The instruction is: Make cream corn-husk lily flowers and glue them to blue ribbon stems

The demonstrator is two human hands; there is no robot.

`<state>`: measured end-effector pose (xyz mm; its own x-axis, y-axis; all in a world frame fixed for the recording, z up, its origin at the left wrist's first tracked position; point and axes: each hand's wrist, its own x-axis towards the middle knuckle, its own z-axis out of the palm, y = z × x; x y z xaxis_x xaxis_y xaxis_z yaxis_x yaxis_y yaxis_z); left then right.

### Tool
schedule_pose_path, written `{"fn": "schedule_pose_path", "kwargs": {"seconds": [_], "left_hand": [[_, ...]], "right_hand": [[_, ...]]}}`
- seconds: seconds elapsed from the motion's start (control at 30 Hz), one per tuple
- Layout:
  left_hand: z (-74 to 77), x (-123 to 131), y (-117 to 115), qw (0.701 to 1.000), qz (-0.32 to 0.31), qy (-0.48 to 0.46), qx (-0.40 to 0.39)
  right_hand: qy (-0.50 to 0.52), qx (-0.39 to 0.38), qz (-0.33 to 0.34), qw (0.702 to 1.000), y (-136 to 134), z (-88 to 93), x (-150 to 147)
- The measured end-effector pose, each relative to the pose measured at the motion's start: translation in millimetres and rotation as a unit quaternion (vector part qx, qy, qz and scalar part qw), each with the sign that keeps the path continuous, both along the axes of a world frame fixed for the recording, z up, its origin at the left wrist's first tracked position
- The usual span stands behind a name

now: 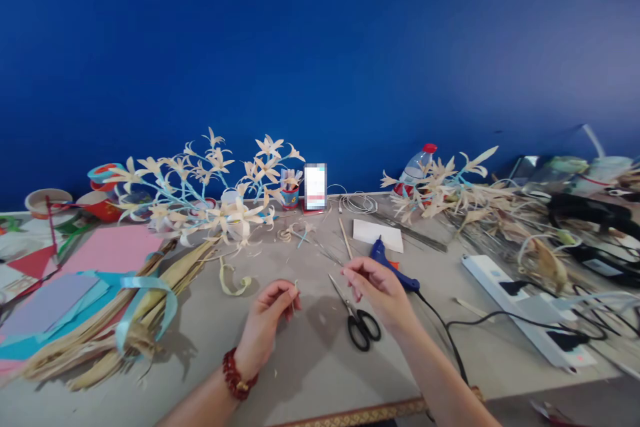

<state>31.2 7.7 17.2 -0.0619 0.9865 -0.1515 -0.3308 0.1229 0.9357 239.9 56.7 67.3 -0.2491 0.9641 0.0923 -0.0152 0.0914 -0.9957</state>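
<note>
one pair of scissors (353, 311), one blue glue gun (384, 257), one white power strip (493, 277), one upright phone (315, 188) and one red-capped bottle (418, 165) are on the table (310, 380). the pale flowers stand in two groups, one (245, 215) toward the far left corner, one (440, 197) toward the far right; their blossoms overlap too much to count.

one pink sheet (113, 247) and a bundle of dried husks (75, 355) lie along the left side, with one curled strip (233, 289) just right of the bundle. a white card (377, 233) is behind the glue gun, whose black cord (440, 317) runs toward the near edge beside the right forearm. the scissors lie in between the hands, close to the right one, tips toward the far edge.

the left hand (273, 310) is curled, thumb and fingers pinching a small pale piece (296, 295) above the middle of the table. the right hand (375, 288) is narrowed, fingertips together; whether it holds anything thin, i cannot tell.
</note>
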Motion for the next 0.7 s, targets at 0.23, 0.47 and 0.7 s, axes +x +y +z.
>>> {"fn": "schedule_pose_path", "kwargs": {"seconds": [0.23, 0.47, 0.7], "left_hand": [[-4.3, -1, 1, 0.998, 0.008, 0.052, 0.023], [-8.9, 1, 0, 0.999, -0.006, 0.044, 0.013], [-10.6, -2, 4, 0.999, 0.0, 0.042, 0.017]], "right_hand": [[-0.255, 0.124, -0.059, 0.957, -11, -28.5, 45], [-0.551, 0.213, -0.156, 0.792, 18, -48.3, 103], [-0.62, 0.157, -0.045, 0.768, 62, -51.3, 124]]}}
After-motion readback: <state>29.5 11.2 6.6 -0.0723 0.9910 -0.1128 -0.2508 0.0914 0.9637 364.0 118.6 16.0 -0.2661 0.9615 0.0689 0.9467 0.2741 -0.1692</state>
